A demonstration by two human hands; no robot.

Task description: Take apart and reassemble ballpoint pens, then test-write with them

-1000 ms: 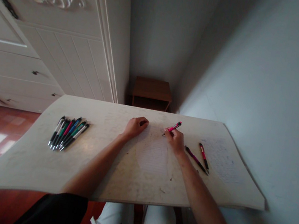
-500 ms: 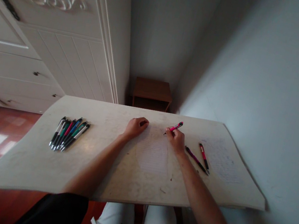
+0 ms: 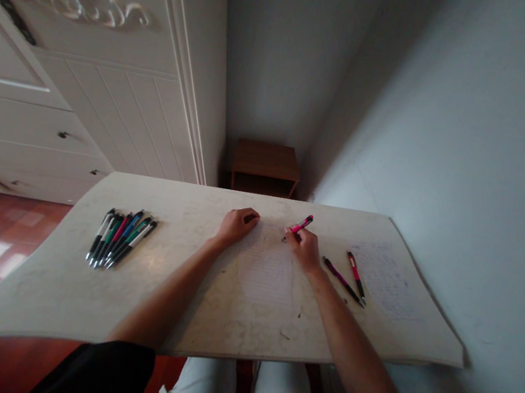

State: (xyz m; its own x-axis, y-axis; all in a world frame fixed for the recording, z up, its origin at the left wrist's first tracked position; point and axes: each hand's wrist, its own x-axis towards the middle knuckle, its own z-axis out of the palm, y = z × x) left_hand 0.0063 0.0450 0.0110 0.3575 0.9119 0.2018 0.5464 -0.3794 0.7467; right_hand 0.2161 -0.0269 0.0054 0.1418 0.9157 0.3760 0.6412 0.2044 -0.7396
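Note:
My right hand (image 3: 305, 247) pinches a pink pen (image 3: 302, 224), tilted with its tip down at the upper right part of a lined sheet of paper (image 3: 267, 272). At the sheet's upper left corner rests my left hand (image 3: 238, 225), its fingers curled together on the table; whether anything is under them is hidden. Just right of my right wrist lie a dark purple pen (image 3: 343, 281) and a red pen (image 3: 356, 274), their tips close together.
Several pens (image 3: 120, 239) in white, green, red and blue lie bunched on the left of the white table (image 3: 157, 300). A scribbled sheet (image 3: 390, 280) is on the right, near the wall (image 3: 496, 197). A brown wooden stand (image 3: 267, 160) and a white cabinet (image 3: 106, 101) stand beyond.
My right hand and the pink pen have shifted slightly left and down across the paper. My left hand stays in place; the whole view has tilted a little.

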